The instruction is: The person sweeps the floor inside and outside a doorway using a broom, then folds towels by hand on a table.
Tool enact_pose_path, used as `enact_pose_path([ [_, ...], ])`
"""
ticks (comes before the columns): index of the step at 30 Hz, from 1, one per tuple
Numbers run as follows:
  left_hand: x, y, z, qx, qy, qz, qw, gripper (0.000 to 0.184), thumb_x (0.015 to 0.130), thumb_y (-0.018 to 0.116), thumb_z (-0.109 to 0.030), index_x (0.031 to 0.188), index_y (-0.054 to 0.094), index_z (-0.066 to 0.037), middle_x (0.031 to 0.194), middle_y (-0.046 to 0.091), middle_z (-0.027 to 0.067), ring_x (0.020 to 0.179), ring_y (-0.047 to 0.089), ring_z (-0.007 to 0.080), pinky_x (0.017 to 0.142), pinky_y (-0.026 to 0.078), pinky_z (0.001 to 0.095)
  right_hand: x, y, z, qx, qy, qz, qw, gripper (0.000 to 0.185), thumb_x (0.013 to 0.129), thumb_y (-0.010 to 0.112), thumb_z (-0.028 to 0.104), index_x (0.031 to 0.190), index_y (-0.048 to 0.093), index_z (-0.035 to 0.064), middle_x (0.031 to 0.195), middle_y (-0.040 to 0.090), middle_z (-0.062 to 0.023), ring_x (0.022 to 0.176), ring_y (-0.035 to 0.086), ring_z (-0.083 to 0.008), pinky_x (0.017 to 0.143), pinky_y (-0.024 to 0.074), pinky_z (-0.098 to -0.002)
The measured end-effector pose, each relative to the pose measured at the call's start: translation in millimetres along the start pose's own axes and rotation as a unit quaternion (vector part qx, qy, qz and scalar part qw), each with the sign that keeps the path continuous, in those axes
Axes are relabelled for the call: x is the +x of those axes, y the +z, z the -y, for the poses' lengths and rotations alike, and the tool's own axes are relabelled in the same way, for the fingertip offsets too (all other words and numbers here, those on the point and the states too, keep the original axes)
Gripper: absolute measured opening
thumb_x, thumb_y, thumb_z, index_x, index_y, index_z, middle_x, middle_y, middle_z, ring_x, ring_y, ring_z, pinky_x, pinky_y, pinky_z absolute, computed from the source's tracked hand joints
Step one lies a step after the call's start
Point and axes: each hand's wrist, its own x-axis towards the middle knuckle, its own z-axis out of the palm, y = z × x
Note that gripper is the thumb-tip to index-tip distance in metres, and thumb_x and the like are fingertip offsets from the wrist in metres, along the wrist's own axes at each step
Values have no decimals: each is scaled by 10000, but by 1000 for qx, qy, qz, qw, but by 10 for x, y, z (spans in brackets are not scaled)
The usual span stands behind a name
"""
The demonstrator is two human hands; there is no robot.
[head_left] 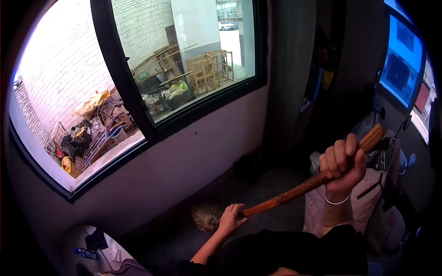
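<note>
Both of my hands grip the long wooden handle (289,195) of a mop, which slants from upper right down to lower left. My right hand (341,164), with a bangle at its wrist, is closed round the upper part, and the handle's end sticks out above the fist. Lower down, my left hand (231,218) wraps the handle just above the mop head (204,216). That head is a round, tan-grey bundle of strands close to the dark floor; whether it touches the floor I cannot tell.
A window (152,133) over a pale wall (216,124) shows piled clutter outside. At lower left, a round table (113,241) bears a blue-labelled bottle (86,253). Pink quilted fabric (317,209) and bags stand on the right, near a mirror-like pane (399,60).
</note>
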Motion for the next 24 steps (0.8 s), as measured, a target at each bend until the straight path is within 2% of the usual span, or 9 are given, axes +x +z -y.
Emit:
enact_pose_path([
  [5, -903, -773, 321, 1, -152, -13, 988, 423, 746, 639, -337, 1063, 527, -80, 1031, 545, 106, 1010, 501, 281, 839, 418, 369, -356, 443, -976, 16, 105, -25, 994, 253, 828, 562, 264, 749, 432, 62, 520, 374, -7, 403, 321, -90, 377, 314, -235],
  [7, -1399, -1050, 480, 27, -183, -75, 980, 377, 753, 635, -305, 1038, 538, -77, 1009, 559, 101, 986, 510, 282, 831, 420, 366, -507, 613, -1258, -44, 112, -51, 991, 236, 811, 572, 234, 728, 432, 62, 517, 373, -9, 406, 326, -89, 378, 314, -232],
  [10, -2102, -1468, 575, 62, -245, -152, 955, 347, 745, 644, -277, 1005, 554, -65, 980, 574, 100, 958, 524, 280, 822, 423, 362, -545, 910, -1440, -53, 131, -27, 990, 230, 804, 569, 219, 734, 422, 57, 531, 370, -9, 421, 337, -87, 384, 315, -221],
  [14, -2950, -1955, 497, 104, -340, -274, 893, 287, 742, 646, -249, 930, 587, -40, 933, 590, 99, 915, 541, 265, 803, 429, 349, -404, 1278, -1587, -32, 130, 15, 991, 227, 810, 560, 216, 766, 408, 53, 551, 357, -4, 436, 333, -83, 407, 322, -211],
  [18, -3569, -2194, 360, 124, -408, -375, 823, 186, 746, 624, -158, 888, 600, -40, 884, 602, 92, 869, 550, 257, 776, 430, 335, -274, 1550, -1751, 6, 113, 84, 990, 233, 825, 550, 238, 772, 409, 60, 556, 360, 6, 445, 335, -76, 416, 321, -202],
  [22, -3983, -2258, 132, 186, -428, -452, 760, 117, 742, 615, -103, 833, 608, -32, 827, 607, 89, 819, 563, 264, 753, 436, 340, -141, 1759, -2026, 46, 100, 135, 985, 234, 837, 540, 251, 776, 414, 64, 557, 369, 13, 448, 335, -69, 421, 322, -196],
  [24, -4194, -2228, 65, 227, -419, -516, 712, 85, 737, 615, -76, 808, 612, -29, 795, 606, 94, 780, 571, 259, 730, 444, 341, -97, 1819, -2238, 71, 93, 170, 978, 251, 845, 540, 281, 780, 421, 70, 558, 376, 17, 453, 335, -65, 428, 326, -194],
])
